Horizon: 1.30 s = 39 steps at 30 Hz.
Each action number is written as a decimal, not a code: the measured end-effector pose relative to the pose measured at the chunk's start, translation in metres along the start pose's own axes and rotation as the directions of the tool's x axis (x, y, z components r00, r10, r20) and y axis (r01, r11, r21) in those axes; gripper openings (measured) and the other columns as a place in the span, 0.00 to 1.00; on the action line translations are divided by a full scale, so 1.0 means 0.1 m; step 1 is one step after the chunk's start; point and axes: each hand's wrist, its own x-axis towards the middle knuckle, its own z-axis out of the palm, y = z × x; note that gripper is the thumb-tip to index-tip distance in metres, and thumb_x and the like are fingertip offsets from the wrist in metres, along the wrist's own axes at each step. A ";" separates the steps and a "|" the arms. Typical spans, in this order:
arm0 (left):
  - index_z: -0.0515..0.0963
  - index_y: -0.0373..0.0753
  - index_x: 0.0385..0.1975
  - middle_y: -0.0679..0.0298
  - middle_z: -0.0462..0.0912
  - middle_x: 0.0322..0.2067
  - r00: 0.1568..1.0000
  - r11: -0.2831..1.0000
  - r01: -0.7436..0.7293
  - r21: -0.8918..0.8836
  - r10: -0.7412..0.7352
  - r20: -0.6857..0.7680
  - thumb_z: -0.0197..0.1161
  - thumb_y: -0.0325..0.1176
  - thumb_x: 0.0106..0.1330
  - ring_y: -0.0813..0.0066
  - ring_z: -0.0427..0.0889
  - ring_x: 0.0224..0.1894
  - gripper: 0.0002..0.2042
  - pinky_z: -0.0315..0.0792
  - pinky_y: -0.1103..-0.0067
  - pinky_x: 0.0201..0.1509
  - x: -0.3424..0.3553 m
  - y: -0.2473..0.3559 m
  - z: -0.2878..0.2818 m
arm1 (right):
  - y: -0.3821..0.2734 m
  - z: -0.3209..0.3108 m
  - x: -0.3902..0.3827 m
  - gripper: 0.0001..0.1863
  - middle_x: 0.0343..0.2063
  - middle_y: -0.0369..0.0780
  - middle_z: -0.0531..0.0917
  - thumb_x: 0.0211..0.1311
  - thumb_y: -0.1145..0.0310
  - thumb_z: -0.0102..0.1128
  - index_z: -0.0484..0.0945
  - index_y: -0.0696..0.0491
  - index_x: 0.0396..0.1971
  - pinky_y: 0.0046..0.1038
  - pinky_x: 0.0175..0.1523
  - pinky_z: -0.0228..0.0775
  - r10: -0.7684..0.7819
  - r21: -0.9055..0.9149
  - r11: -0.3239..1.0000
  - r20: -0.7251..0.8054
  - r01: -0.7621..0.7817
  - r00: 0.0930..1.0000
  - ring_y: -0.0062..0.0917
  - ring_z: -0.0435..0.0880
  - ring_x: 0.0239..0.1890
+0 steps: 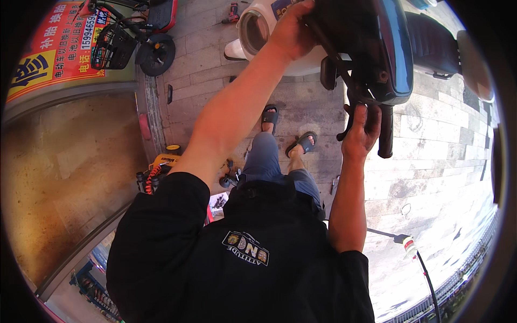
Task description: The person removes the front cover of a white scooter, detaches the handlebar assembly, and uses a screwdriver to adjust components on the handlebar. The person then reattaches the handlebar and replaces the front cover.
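A glossy black scooter handlebar cover (396,48) with a dark bluish sheen fills the upper right of the head view. My left hand (293,35) grips its left edge, the fingertips partly hidden by the dark part. My right hand (362,132) is raised at the lower end, its curled fingers and thumb against the underside. Close beside that hand hangs a black handlebar grip (386,132), with a dark lever (344,124) on its other side. Behind the cover shows a black scooter seat (433,43).
Left of my feet stands an orange air compressor (164,160) with a red coiled hose. A red power drill (231,13) lies near a white rounded body panel (256,29). Another scooter's front wheel (156,55) is at upper left, by a red sign. A thin pole (428,277) crosses at lower right.
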 end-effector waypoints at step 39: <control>0.76 0.29 0.47 0.55 0.80 0.40 0.979 0.911 0.026 0.412 -0.107 0.176 0.74 0.44 0.48 0.68 0.76 0.47 0.30 0.67 0.76 0.54 1.56 1.34 -0.29 | -2.08 0.17 0.94 0.13 0.38 0.45 0.78 0.55 0.69 0.49 0.78 0.63 0.25 0.30 0.46 0.68 -0.316 -0.913 0.402 -0.072 0.065 0.946 0.32 0.75 0.40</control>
